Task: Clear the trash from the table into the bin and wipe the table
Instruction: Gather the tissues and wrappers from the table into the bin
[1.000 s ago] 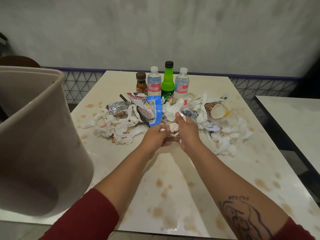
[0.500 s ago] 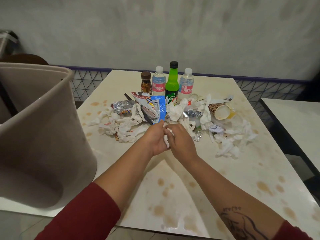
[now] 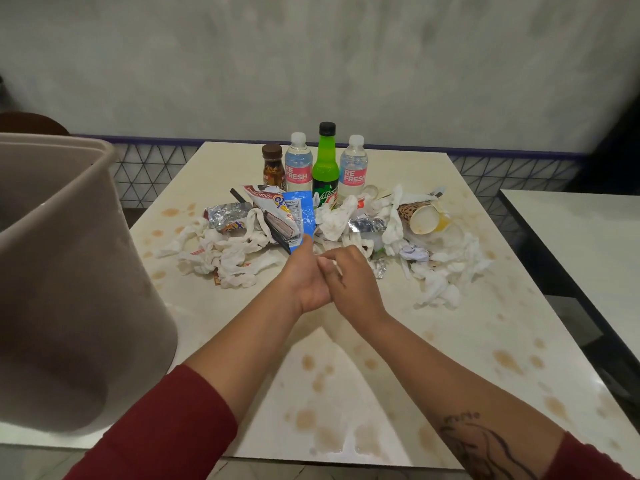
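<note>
My left hand [image 3: 304, 277] and my right hand [image 3: 351, 277] meet over the middle of the stained cream table [image 3: 450, 344], fingers curled together round a small white tissue wad [image 3: 332, 266] that barely shows between them. My left thumb reaches up to the lower end of a blue wrapper [image 3: 299, 216]. Just beyond the hands lies the trash heap: crumpled tissues on the left [image 3: 225, 256] and on the right [image 3: 440, 285], foil wrappers [image 3: 225, 213], and a tipped paper cup [image 3: 420, 220]. The tan bin [image 3: 69, 271] stands at the table's left edge.
Behind the heap stand a green soda bottle [image 3: 325, 164], two water bottles [image 3: 298, 164] [image 3: 353, 168] and a small brown bottle [image 3: 273, 168]. Brown spill marks dot the tabletop. A second table [image 3: 588, 244] is on the right, and a brown chair back [image 3: 31, 123] shows behind the bin.
Both hands have drawn back towards me from the heap with the tissue, closing tighter round it, so less of it shows. The view shifted slightly.
</note>
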Demonstrator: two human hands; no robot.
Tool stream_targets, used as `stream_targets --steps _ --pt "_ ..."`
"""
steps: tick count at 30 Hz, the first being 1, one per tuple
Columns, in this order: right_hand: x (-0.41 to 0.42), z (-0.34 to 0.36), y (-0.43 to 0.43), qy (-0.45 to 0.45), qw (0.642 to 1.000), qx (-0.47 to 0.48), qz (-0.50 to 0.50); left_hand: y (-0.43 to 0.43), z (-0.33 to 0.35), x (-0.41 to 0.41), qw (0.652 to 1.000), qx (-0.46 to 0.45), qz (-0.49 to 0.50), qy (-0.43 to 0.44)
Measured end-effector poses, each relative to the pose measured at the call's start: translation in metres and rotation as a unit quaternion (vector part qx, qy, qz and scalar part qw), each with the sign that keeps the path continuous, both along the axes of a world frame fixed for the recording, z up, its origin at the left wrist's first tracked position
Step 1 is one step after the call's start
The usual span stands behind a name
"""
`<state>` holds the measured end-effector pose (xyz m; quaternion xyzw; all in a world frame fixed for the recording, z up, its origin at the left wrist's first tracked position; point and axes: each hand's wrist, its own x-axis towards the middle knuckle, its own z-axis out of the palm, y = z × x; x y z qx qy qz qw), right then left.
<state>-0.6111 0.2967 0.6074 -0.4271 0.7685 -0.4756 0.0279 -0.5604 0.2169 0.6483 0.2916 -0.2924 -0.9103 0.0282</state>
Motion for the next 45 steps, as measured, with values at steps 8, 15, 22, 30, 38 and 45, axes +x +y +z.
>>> stream_targets --steps 8,15,22,30,38,45 --pt "-0.034 -0.007 0.029 -0.054 0.988 0.016 -0.144 0.004 -0.020 -0.016 0.881 -0.439 -0.114 -0.133" --pt "-0.043 0.001 0.051 -0.060 0.979 -0.001 -0.193 -0.022 -0.057 -0.027 0.572 -0.783 -0.119 -0.214" --pt "-0.045 -0.002 0.067 -0.110 0.971 -0.046 -0.209 -0.017 -0.064 -0.026 0.558 -0.796 -0.111 -0.207" --pt "-0.042 0.004 0.066 -0.131 0.963 -0.014 -0.233 -0.012 -0.049 -0.025 0.605 -0.775 -0.091 -0.160" --pt "-0.052 -0.009 0.047 -0.083 0.970 0.141 -0.183 -0.009 -0.036 -0.016 0.801 -0.585 0.040 -0.122" --pt "-0.048 -0.005 0.020 -0.022 0.949 0.267 -0.166 -0.006 -0.033 0.003 0.783 -0.600 0.041 -0.156"
